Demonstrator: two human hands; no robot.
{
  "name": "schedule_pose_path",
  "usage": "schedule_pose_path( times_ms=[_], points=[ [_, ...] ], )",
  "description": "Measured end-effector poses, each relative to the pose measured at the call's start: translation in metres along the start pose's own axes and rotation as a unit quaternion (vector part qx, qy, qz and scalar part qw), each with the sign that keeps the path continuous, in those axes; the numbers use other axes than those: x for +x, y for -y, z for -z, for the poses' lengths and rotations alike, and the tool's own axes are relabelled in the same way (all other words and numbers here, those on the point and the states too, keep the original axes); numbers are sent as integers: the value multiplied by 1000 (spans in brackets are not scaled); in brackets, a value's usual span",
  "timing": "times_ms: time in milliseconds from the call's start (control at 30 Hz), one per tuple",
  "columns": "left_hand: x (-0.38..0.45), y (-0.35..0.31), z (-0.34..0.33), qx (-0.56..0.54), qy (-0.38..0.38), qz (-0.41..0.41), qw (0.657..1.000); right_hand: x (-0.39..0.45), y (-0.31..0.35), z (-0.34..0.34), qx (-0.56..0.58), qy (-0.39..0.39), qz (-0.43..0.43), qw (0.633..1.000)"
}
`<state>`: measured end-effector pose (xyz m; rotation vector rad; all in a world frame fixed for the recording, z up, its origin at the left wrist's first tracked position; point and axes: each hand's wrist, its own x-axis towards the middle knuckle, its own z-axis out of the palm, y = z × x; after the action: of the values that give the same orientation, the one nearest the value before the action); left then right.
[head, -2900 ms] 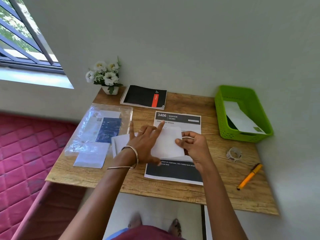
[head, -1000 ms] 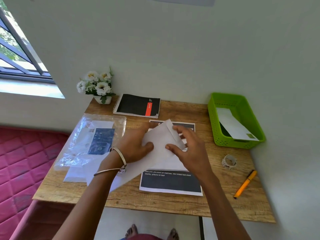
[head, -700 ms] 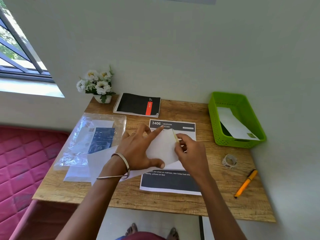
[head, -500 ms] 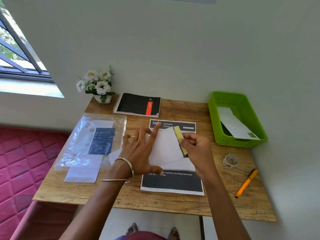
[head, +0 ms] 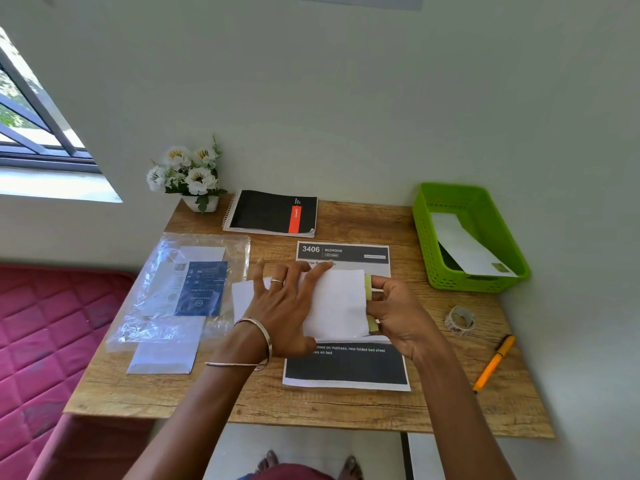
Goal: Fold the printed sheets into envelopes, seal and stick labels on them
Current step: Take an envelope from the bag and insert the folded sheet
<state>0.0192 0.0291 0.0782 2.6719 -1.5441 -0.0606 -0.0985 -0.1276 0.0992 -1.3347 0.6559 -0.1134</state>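
Lower centre: printed sheet (head: 346,367) flat on desk (head: 346,410), partly under the work. Centre of frame: white envelope (head: 337,303) lying on that sheet. Left hand (head: 282,306) spread flat, fingers straight, pressing envelope body down. Right hand (head: 394,311) at envelope's right edge, fingertips pinching the yellow-green strip (head: 368,289) along the flap (probably the adhesive liner, hard to confirm). Hands close together, apart only by the envelope's width.

Step in hand, judged: sealing. Best done keeping the flat press steady so the envelope cannot slide, peeling along the edge in one direction, then folding flap square before rubbing down.

Right of centre: tape roll (head: 459,320), orange pen (head: 493,363), untouched. Upper right: green basket (head: 450,271) with a finished envelope (head: 464,247) inside. Left: plastic packet (head: 183,289).

Versus half a second earlier: flap then lifted up with the strip standing visible; now pressed lower, strip showing only at the right edge. Left hand slid slightly right.
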Motion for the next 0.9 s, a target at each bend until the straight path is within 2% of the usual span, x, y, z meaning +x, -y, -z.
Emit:
schedule_pose_path(
  times_ms=[133,233,567,667,733,800,900],
  points=[
    [-1,-1,-1,24,7,5,1000,5,-4,2,-103,-72,69,990],
    [-2,2,-5,32,4,10,999,7,-7,7,-136,-103,93,981],
    [5,-4,1,-39,-57,-29,997,5,-7,5,-21,-60,80,995],
    [7,-4,3,-70,-52,-14,996,5,-9,6,18,-45,78,996],
    [4,7,4,-89,-59,8,994,8,-14,15,24,-70,64,995],
    [-1,22,5,-90,-60,37,993,12,-26,27,-49,-133,70,987],
    [-8,40,6,-82,-61,69,992,21,-50,41,-241,-215,94,942]
  ],
)
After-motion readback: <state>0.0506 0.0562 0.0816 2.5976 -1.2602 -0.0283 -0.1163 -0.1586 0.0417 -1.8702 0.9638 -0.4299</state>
